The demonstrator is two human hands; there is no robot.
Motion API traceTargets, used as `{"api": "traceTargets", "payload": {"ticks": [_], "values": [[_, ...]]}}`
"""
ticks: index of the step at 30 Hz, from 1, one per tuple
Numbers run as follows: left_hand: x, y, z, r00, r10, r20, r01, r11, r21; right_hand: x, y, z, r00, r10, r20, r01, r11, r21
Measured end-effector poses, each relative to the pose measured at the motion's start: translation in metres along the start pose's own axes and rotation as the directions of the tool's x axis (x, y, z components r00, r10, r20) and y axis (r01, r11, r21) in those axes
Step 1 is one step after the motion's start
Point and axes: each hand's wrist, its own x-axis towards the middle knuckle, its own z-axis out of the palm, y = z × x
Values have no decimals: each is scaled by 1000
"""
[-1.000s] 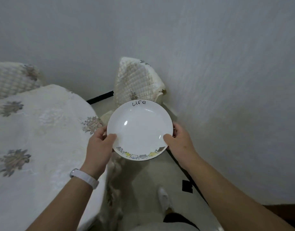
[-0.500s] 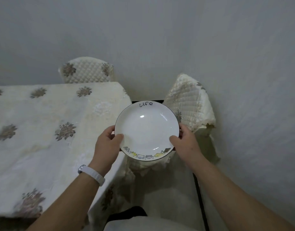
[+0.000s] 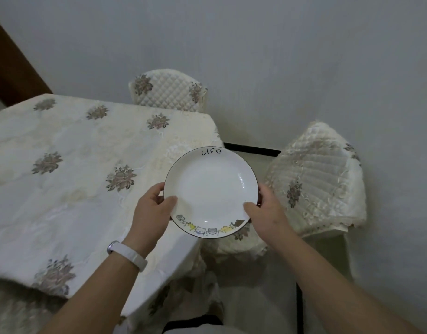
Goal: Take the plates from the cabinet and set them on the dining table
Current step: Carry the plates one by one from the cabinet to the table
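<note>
Over the dining table, left hand and right hand grip the plate by its rim.

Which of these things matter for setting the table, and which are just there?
For the job: plate, gripped by left hand and right hand; dining table.
Just there: far chair; nearer chair; wristband.

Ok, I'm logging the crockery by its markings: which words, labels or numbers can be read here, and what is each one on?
"Life": black handwritten lettering on the far rim of the white plate.
The cartoon figures along the plate's near rim show no lettering that can be made out.
The white wristband shows no readable text.
</note>
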Motion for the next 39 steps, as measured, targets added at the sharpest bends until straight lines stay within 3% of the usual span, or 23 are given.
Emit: {"api": "traceTargets", "payload": {"ticks": [9,15,25,39], "values": [[90,-12,3,996,-95,2,94,994,-60,91,-11,28,992,125,30,-123,990,-64],[141,-14,-5,993,-118,32,120,989,-87,138,-16,50,988,148,45,-143,985,-100],[198,-49,-25,974,-222,-43,218,973,-78,202,-2,91,970,197,143,-163,961,-222],[239,-96,-42,844,-477,-246,452,879,-155,291,42,147,879,299,373,-154,915,-372]]}}
